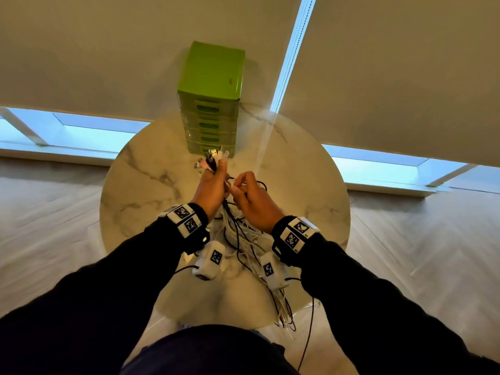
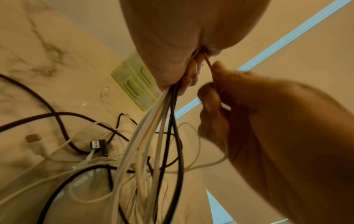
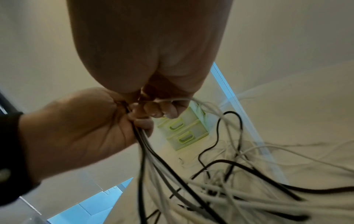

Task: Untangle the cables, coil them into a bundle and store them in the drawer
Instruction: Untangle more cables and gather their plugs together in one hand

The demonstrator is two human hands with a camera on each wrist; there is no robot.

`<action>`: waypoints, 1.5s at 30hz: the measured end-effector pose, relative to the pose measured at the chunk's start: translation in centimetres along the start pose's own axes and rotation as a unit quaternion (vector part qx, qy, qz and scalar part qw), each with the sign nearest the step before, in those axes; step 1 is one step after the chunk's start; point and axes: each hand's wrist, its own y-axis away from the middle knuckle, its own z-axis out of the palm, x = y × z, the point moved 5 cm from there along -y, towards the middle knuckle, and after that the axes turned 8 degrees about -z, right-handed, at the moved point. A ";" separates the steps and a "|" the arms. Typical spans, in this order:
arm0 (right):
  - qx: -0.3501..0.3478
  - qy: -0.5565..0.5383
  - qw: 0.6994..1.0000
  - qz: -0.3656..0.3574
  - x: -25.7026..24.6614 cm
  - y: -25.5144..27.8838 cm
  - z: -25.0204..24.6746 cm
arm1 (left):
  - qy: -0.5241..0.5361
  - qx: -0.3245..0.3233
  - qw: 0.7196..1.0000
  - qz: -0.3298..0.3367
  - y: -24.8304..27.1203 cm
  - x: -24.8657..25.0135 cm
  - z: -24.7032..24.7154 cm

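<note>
1. The round marble table (image 1: 140, 185) carries everything; the green drawer unit (image 1: 212, 104) stands upright at its far edge, with all the drawer fronts that show pushed in.
2. The cables (image 1: 244, 239), white and black mixed, lie in a loose tangle on the table on the near side of the drawer unit, beneath both hands, and some strands trail off the table's near edge.
3. One gathered bunch of those cables rises from the tangle into the left hand (image 1: 212, 185), which is held above the table just in front of the drawer unit; their plug ends (image 1: 216, 155) fan out past its fingertips toward the unit's lowest drawers.
4. The left hand is closed in a fist round that bunch, fingers wrapped tight.
5. The right hand (image 1: 253, 201) sits just beside the left hand, nearly touching it, a little farther from the drawer unit. Its fingers are curled, and thumb and forefinger pinch what looks like a single thin white cable (image 2: 227, 108), though motion blur makes the strand hard to follow.
</note>
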 end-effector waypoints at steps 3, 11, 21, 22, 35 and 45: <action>-0.040 0.050 0.998 0.004 1.5 1.9 -0.3 | 0.041 0.008 0.999 0.000 -0.8 1.5 -0.1; -0.084 0.206 0.975 0.017 7.4 6.0 -2.2 | 0.179 0.013 0.984 -0.011 -1.7 4.8 -0.6; 0.030 0.235 0.964 0.117 9.5 4.4 -6.4 | -0.028 -0.024 0.999 0.010 0.3 5.4 -0.2; 0.052 0.209 0.972 0.099 8.3 3.4 -6.4 | -0.070 -0.029 0.997 0.000 0.6 4.4 0.4; -0.041 0.089 0.995 -0.003 -0.5 0.9 -2.1 | -0.002 0.028 0.999 -0.046 0.1 1.9 1.4; -0.113 0.181 0.971 0.109 7.6 7.1 -5.7 | 0.096 0.055 0.994 0.017 -0.6 4.9 -2.3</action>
